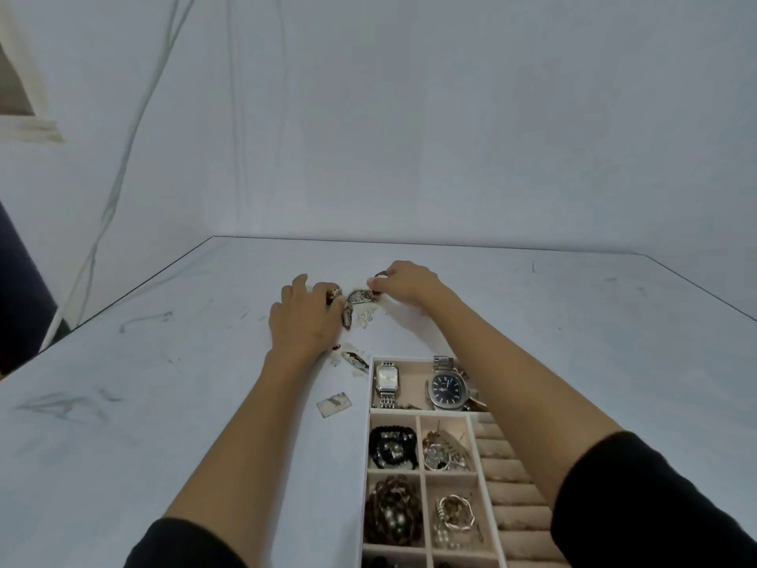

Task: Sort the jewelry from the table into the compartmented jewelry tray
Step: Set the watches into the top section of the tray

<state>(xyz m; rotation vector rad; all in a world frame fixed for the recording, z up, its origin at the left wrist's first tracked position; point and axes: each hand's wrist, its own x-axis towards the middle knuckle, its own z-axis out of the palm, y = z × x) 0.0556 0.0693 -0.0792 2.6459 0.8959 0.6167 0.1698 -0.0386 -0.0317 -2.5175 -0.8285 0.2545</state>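
A small pile of loose jewelry lies on the white table beyond the tray. My left hand rests over the pile's left side, fingers curled on a small dark piece. My right hand pinches another dark piece at the pile's right edge. The compartmented jewelry tray stands in front, near my right forearm. Its top compartment holds two watches. Below are black beads, metal pieces, brown beads and silver rings. My right forearm hides part of its ring rolls.
A patterned oval piece and a small flat rectangular card lie on the table left of the tray. The table's far edge meets a white wall. Its left edge drops off by a dark object.
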